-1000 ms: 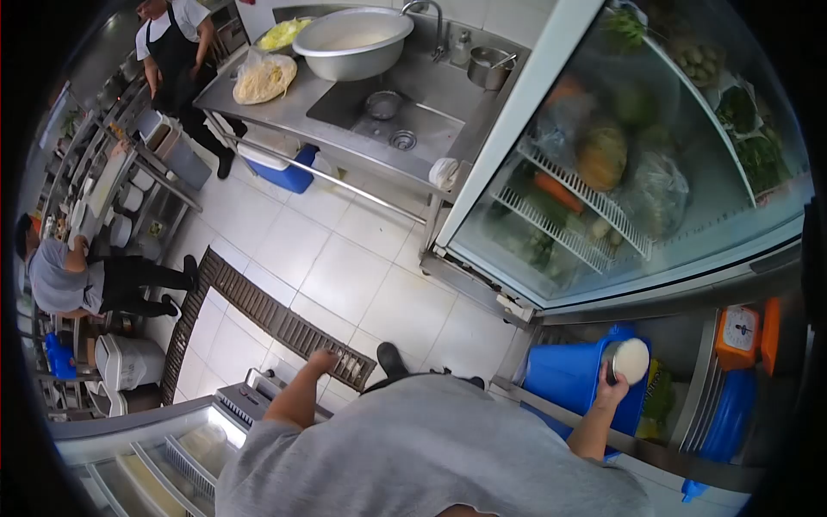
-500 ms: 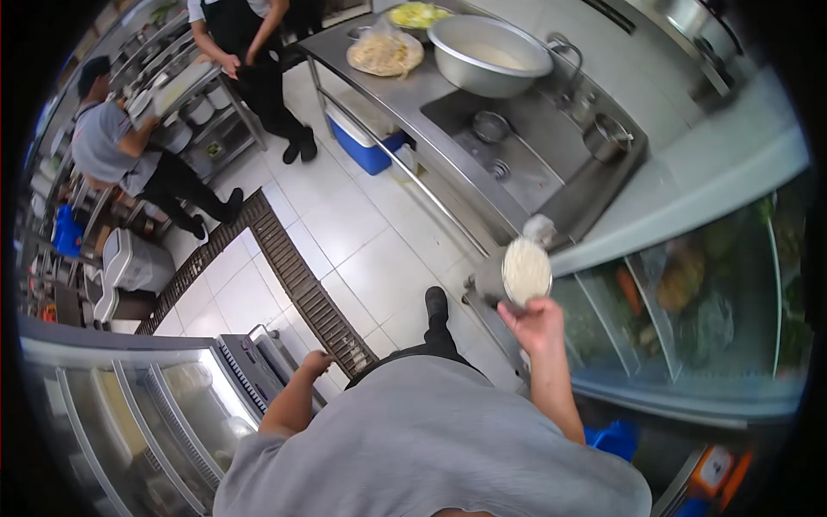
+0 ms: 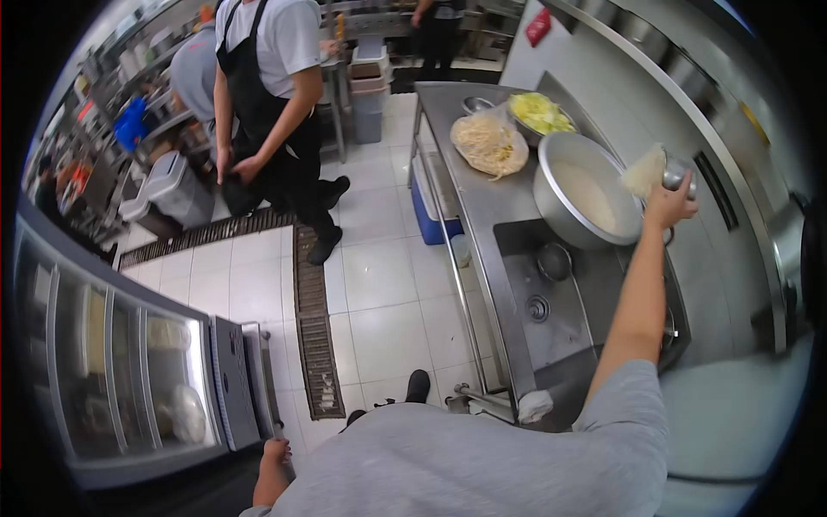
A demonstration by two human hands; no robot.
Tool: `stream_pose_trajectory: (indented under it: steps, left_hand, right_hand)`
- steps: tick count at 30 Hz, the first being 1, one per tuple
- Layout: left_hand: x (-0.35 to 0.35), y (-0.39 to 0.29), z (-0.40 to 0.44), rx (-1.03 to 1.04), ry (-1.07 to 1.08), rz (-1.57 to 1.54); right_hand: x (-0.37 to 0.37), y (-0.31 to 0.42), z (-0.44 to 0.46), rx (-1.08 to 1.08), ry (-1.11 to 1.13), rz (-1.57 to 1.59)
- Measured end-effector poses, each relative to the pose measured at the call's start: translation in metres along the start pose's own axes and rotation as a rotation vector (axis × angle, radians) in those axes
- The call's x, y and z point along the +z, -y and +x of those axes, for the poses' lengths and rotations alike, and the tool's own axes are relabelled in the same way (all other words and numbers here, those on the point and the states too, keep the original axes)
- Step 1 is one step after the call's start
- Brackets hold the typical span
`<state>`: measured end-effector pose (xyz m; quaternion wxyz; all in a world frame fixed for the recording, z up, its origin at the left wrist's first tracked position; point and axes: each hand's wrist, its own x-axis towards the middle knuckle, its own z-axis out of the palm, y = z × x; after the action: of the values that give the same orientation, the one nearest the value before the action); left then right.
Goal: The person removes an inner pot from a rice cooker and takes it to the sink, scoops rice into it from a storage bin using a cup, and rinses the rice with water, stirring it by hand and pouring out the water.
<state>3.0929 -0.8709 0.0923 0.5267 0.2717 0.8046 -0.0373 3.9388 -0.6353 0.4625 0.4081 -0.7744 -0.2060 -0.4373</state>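
My right hand point(image 3: 670, 205) is closed round a metal cup point(image 3: 680, 172), held tilted above the right rim of a large metal bowl point(image 3: 560, 202). A mass of white grains that look like rice point(image 3: 644, 172) shows at the cup's mouth, over the rim. More pale contents, like rice, lie inside the bowl point(image 3: 586, 191). Low beside my body, my left hand point(image 3: 277, 450) has its fingers curled in, near the glass-fronted fridge's side; whatever it holds, if anything, is hidden.
The bowl stands on a steel counter point(image 3: 439, 112) behind a sink point(image 3: 564, 323) holding a small round pan point(image 3: 554, 261). Noodle-like strands point(image 3: 489, 142) and chopped greens point(image 3: 540, 112) sit farther back. A person in a black apron point(image 3: 276, 95) stands left, beyond the floor grate point(image 3: 317, 345).
My right hand has carried the cup from beside the fridge forward over the bowl and tipped it. My view has turned. The aproned person appears nearer.
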Motion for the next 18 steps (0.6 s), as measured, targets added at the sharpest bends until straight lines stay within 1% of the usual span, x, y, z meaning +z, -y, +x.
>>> stream_pose_trajectory:
  steps: [1, 3, 4, 7, 10, 11, 12, 13, 14, 15, 16, 17, 18]
  left_hand:
    - [0.010, 0.012, 0.004, -0.059, 0.057, -0.092]
    - [0.025, 0.047, 0.025, -0.126, 0.206, -0.279]
    - [0.039, 0.063, 0.040, -0.223, 0.169, -0.220]
    - [0.051, 0.072, 0.055, -0.203, 0.139, -0.225]
    - [0.038, 0.061, 0.073, -0.142, 0.118, -0.195]
    - [0.034, 0.054, 0.081, -0.116, 0.117, -0.174]
    - [0.030, 0.042, 0.090, -0.099, 0.142, -0.237]
    - [0.025, 0.030, 0.100, -0.046, 0.168, -0.217]
    - [0.020, 0.016, 0.109, 0.008, 0.197, -0.195]
    - [0.014, 0.002, 0.119, 0.063, 0.225, -0.171]
    - [0.011, -0.022, 0.118, 0.171, 0.197, -0.051]
    - [0.009, -0.063, 0.086, 0.282, 0.173, 0.072]
    - [0.003, -0.088, 0.072, 0.396, 0.155, 0.200]
  right_hand:
    - [0.014, -0.001, 0.010, -0.207, -0.027, -0.060]
    - [0.032, -0.006, 0.035, -0.479, 0.070, -0.173]
    - [0.034, -0.011, 0.044, -0.608, 0.114, -0.242]
    - [0.048, -0.007, 0.061, -0.615, 0.021, -0.264]
    - [0.045, -0.003, 0.037, -0.322, -0.139, 0.036]
    - [0.031, 0.004, 0.016, -0.088, -0.071, 0.178]
    - [0.014, 0.012, -0.013, 0.150, -0.018, 0.317]
    - [0.007, 0.007, -0.048, 0.201, -0.017, 0.340]
    - [-0.015, 0.021, -0.090, 0.323, 0.005, 0.717]
    - [-0.047, 0.034, -0.131, 0.848, 0.293, 1.079]
    - [-0.083, 0.042, -0.176, 1.013, 0.481, 1.207]
    - [-0.109, 0.037, -0.222, 1.226, 0.656, 1.310]
    - [-0.134, 0.027, -0.283, 1.488, 0.787, 1.209]
